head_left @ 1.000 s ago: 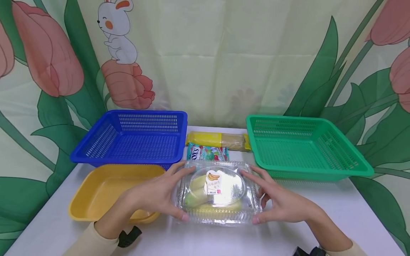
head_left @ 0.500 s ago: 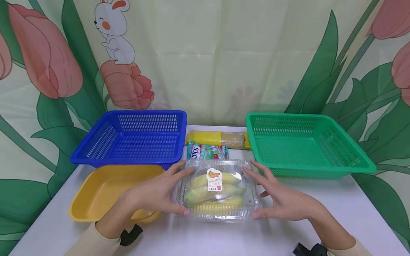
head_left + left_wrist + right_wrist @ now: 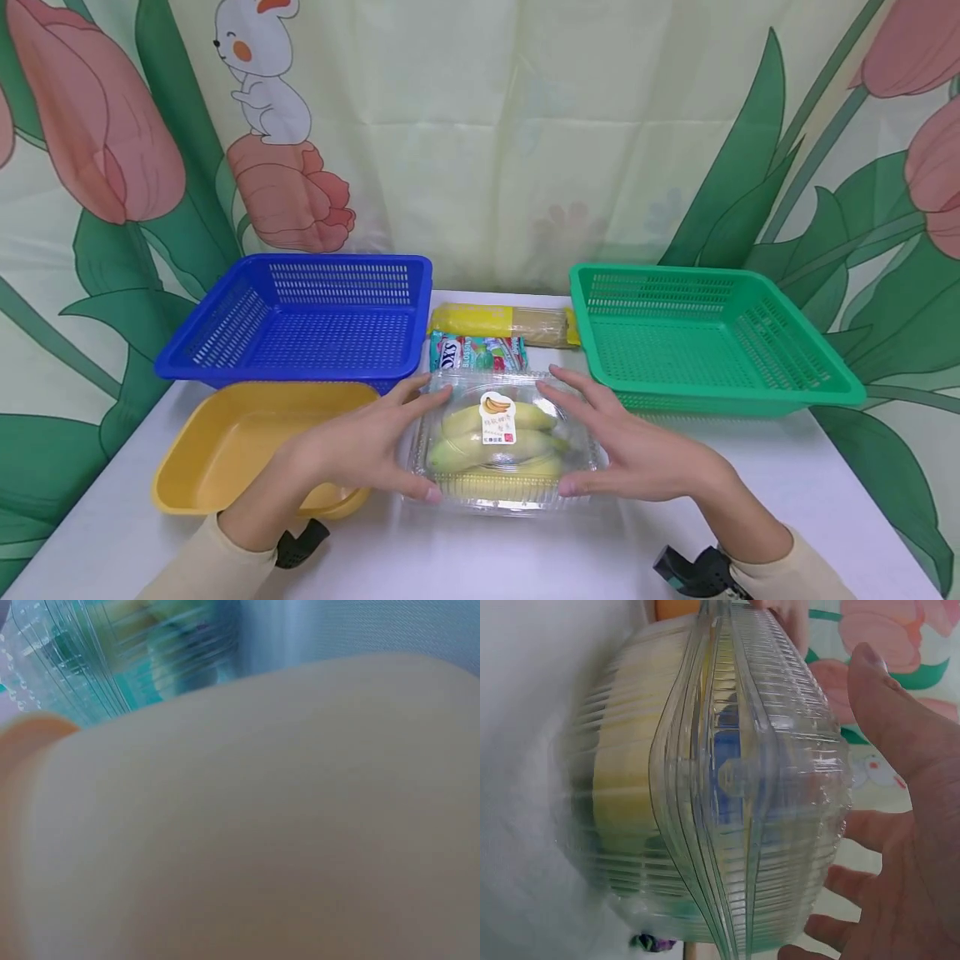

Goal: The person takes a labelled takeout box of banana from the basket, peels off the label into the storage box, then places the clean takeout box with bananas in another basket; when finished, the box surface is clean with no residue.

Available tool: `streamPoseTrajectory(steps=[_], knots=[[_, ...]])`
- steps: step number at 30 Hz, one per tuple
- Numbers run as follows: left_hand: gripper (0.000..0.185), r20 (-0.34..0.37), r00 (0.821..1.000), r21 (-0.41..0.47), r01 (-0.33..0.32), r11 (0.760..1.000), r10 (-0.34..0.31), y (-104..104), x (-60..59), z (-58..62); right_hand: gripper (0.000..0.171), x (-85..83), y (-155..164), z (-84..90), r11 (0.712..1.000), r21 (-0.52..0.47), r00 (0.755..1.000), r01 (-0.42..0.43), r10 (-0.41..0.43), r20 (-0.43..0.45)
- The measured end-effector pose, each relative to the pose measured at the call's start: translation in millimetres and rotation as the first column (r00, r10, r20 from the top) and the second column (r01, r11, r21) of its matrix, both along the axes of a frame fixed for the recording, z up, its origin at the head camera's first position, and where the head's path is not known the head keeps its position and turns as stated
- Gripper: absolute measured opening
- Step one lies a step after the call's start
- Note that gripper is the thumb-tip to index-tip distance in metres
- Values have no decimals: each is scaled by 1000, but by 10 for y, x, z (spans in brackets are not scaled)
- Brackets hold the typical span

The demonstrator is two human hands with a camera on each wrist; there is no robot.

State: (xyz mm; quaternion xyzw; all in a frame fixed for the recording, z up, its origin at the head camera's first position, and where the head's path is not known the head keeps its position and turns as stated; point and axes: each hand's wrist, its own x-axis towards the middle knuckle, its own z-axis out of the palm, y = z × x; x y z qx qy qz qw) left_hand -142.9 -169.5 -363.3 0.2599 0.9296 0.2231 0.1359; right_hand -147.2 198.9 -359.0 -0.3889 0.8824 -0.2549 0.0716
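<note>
A clear plastic clamshell container (image 3: pixel 491 496) of bananas (image 3: pixel 491 450), with a banana-picture label (image 3: pixel 498 418) on its lid, sits on the table in front of the person. My left hand (image 3: pixel 367 442) holds its left side, thumb at the near corner and fingertips at the far end of the lid. Over the right side, my right hand (image 3: pixel 637 450) is spread with relaxed fingers. The right wrist view shows that thumb standing off from the lid and the other fingertips close to it. In the left wrist view a sleeve (image 3: pixel 262 825) hides most of the scene.
At the back left stands a blue basket (image 3: pixel 292 375), with a yellow basin (image 3: pixel 172 467) before it. A green basket (image 3: pixel 735 398) is at the back right. Between them lie a teal candy bag (image 3: pixel 480 352) and a yellow-and-brown long packet (image 3: pixel 502 323).
The container has come down from a slight tilt to lie flat. My right hand has loosened from its right side and shifted left over the lid. The left hand has barely moved.
</note>
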Motion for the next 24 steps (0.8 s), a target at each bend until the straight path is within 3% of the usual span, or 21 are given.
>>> streamPoseTrajectory(steps=[11, 17, 24], knots=[[115, -4, 1000, -22, -3, 1000, 2, -5, 33, 8, 104, -76, -96, -21, 999, -7, 998, -53, 54, 38], [115, -38, 999, -13, 0, 1000, -1, -8, 44, -2, 108, -125, -109, -32, 999, 16, 998, -39, 38, 51], [114, -19, 999, 37, 30, 999, -30, -22, 28, 1, 108, -156, -93, -118, 999, 24, 999, -25, 24, 33]])
